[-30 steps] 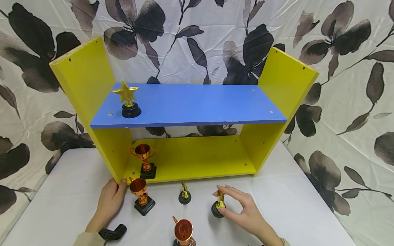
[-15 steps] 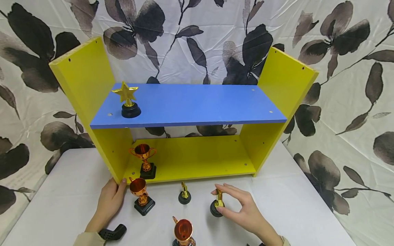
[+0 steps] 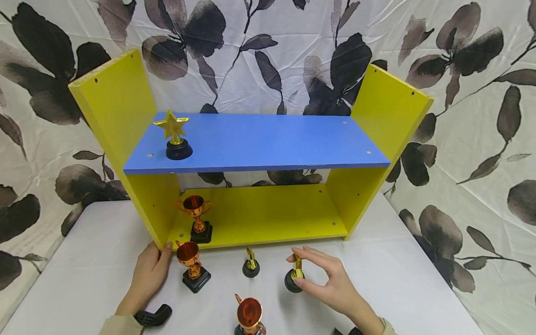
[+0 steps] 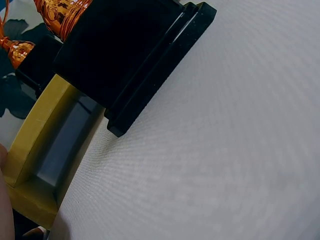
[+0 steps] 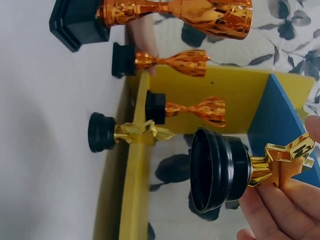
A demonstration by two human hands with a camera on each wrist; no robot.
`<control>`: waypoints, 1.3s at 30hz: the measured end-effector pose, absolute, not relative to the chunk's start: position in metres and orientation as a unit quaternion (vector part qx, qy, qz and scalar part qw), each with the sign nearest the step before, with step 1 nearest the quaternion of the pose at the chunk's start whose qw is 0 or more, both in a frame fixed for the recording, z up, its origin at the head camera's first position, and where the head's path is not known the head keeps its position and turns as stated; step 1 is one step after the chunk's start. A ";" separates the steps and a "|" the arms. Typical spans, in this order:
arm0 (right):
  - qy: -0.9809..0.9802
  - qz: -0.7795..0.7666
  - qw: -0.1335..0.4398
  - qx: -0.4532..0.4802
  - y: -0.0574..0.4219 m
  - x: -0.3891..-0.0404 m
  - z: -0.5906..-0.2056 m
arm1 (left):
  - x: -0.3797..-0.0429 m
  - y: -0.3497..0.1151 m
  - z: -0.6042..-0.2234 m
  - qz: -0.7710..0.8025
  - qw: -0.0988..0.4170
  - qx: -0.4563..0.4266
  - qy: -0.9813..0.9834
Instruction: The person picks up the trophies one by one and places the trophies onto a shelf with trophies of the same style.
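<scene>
My right hand (image 3: 324, 279) pinches a small gold star trophy (image 3: 295, 274) by its star, between thumb and fingers. The right wrist view shows the round black base (image 5: 220, 170) of this trophy raised off the table and tilted, its hollow underside partly showing. At the front lower left corner of a yellow shelf unit (image 3: 259, 216), my left hand (image 3: 151, 270) holds the side panel, thumb at the front edge and fingers on the outer side. Beside that hand stands a copper-coloured cup trophy (image 3: 193, 267) on a square black base. Another gold star trophy (image 3: 251, 264) stands on the table between the hands.
A blue middle shelf (image 3: 268, 142) carries a gold star trophy (image 3: 172, 135) at its left. On the yellow bottom board, at the left, stands a copper cup trophy (image 3: 197, 218). One more copper cup trophy (image 3: 250, 314) is at the near table edge. Floral cloth (image 3: 469, 153) hangs behind.
My right hand has shifted slightly left and away from me, carrying the star trophy with it. The left hand and the other trophies look unmoved.
</scene>
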State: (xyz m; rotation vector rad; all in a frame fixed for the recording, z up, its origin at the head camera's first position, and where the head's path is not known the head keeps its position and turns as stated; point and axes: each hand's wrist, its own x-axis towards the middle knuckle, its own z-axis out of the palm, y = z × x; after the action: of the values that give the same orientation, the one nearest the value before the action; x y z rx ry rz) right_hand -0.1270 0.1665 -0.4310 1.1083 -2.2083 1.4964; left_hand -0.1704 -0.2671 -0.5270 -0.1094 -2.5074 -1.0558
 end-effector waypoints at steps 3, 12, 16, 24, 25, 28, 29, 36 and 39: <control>-0.756 0.515 0.128 0.384 0.165 -0.128 -0.429 | -0.171 -0.267 -0.527 -0.379 0.206 -0.038 -0.901; -0.750 0.514 0.134 0.394 0.160 -0.130 -0.424 | -0.171 -0.267 -0.527 -0.381 0.208 -0.040 -0.900; -0.746 0.515 0.137 0.398 0.158 -0.132 -0.422 | -0.172 -0.266 -0.527 -0.381 0.210 -0.043 -0.899; -0.743 0.511 0.147 0.405 0.154 -0.134 -0.421 | -0.171 -0.267 -0.527 -0.378 0.212 -0.041 -0.900; -0.744 0.511 0.149 0.404 0.154 -0.134 -0.420 | -0.171 -0.267 -0.527 -0.378 0.212 -0.041 -0.900; -0.750 0.511 0.144 0.394 0.153 -0.135 -0.417 | -0.171 -0.267 -0.526 -0.376 0.213 -0.043 -0.901; -0.753 0.510 0.143 0.390 0.153 -0.135 -0.416 | -0.171 -0.266 -0.526 -0.376 0.214 -0.043 -0.901; -0.766 0.503 0.145 0.373 0.152 -0.137 -0.412 | -0.171 -0.266 -0.525 -0.374 0.216 -0.044 -0.901; -0.768 0.504 0.150 0.367 0.152 -0.138 -0.409 | -0.170 -0.265 -0.525 -0.371 0.215 -0.042 -0.903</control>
State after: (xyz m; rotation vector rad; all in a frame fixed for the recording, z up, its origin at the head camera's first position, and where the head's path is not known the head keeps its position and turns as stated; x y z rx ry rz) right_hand -0.1381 0.1525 -0.4089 1.0539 -2.2059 1.4475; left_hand -0.1701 -0.2651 -0.5251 -0.1159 -2.5027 -1.0275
